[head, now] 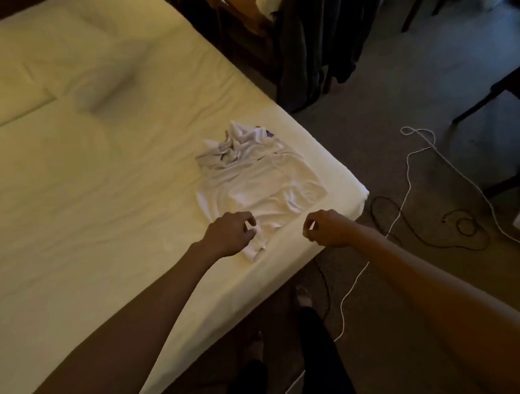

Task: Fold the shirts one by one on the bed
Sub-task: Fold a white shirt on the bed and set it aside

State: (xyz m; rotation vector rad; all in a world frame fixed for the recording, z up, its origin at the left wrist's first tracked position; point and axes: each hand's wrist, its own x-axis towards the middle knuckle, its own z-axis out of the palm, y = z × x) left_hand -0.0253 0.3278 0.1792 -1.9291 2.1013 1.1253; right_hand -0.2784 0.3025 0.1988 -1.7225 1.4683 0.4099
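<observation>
A white shirt (261, 184) lies crumpled on the cream bed (81, 195), close to the bed's near right corner. A second bunched light garment (235, 142) with a dark bit sits at its far end. My left hand (230, 233) is over the shirt's near left corner with curled fingers; whether it pinches the cloth is unclear. My right hand (326, 227) hovers over bare sheet just right of the shirt's near edge. Its fingers are loosely curled and hold nothing.
A pillow (100, 85) lies at the far left of the bed. On the carpet to the right trail a white cord (407, 191) and a black cable (460, 227). Dark clothes (317, 36) hang beyond the bed. My legs (314, 348) stand at the bed's edge.
</observation>
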